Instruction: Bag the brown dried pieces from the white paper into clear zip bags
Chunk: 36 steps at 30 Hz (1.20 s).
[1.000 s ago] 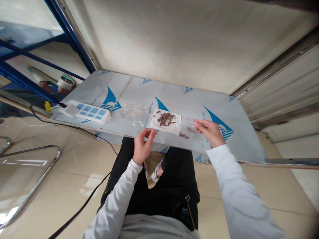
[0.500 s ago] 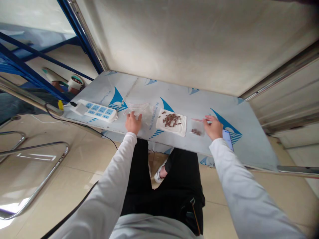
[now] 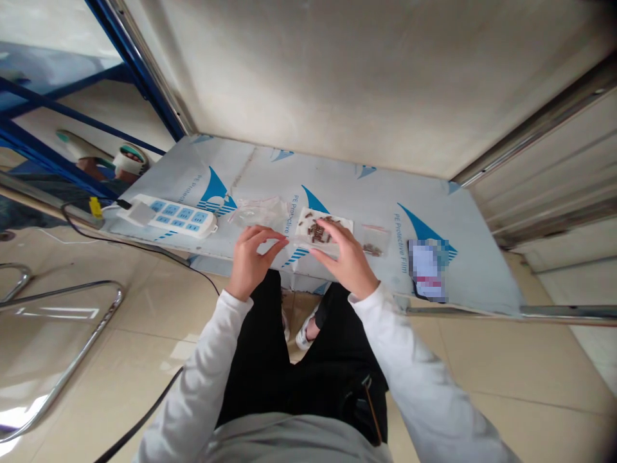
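My left hand [image 3: 253, 260] is over the front of the table, thumb and forefinger pinched on what looks like a clear plastic bag, barely visible. Beside it, my right hand [image 3: 349, 260] reaches over the white cloth [image 3: 303, 227], its thumb and fingers apart and nothing seen between them. Several small brown cylindrical pieces [image 3: 315, 231] lie heaped on the cloth, partly hidden by that hand. To the right lies a clear bag with a red strip [image 3: 380, 236], holding more brown pieces. Behind my left hand is a loose pile of clear bags [image 3: 260, 211].
A white power strip [image 3: 180, 217] with blue sockets sits at the table's left, its black cable [image 3: 159, 244] running along the front edge. A phone [image 3: 428, 273] lies at the right. Another person's sandalled feet [image 3: 129, 161] show beyond the blue frame [image 3: 139, 64].
My left hand has left the pile of bags and now pinches. My right hand has let go of the filled bag and moved left over the cloth. The phone is now uncovered.
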Tool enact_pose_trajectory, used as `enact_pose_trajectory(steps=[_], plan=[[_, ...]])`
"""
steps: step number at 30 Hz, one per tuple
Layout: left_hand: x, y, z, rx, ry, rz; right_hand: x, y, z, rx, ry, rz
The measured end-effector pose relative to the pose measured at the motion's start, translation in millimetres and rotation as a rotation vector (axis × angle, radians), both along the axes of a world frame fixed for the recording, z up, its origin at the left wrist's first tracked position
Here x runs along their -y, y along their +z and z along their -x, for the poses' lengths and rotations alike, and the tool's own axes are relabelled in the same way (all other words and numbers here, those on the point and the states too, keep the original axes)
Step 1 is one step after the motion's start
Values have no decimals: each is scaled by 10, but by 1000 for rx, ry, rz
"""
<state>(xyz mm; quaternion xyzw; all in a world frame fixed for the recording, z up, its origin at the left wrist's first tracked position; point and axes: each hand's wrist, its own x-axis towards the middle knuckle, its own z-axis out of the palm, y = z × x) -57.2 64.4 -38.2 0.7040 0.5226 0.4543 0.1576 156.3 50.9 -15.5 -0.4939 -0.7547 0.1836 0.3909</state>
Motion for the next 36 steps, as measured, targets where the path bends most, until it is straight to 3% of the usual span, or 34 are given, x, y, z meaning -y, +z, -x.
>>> enact_pose_trajectory(steps=[3, 8, 13, 18, 23, 27, 30, 33, 36], plan=[[209, 158, -95, 99, -41, 54, 26, 129, 144, -41, 124, 58], [495, 172, -302, 449, 214, 228, 292, 96, 193, -60, -26, -8], [637, 138, -468, 740, -3, 562, 570, -37, 223, 34, -83, -67], [672, 90, -473, 852, -76, 666, 732, -30, 254, -132, -72, 106], [758, 24, -392, 675, -145, 699, 783, -49, 206, -210, -76, 321], [842, 91, -353, 215, -27, 599, 789, -111, 131, -45, -155, 344], [887, 175, -371, -117, 21, 403, 800, -103, 119, 71, -268, 291], [860, 187, -398, -213, -144, 186, 811, -45, 151, 113, -263, 278], [767, 100, -419, -194, -321, 137, 834, 36, 202, 129, -212, 288]])
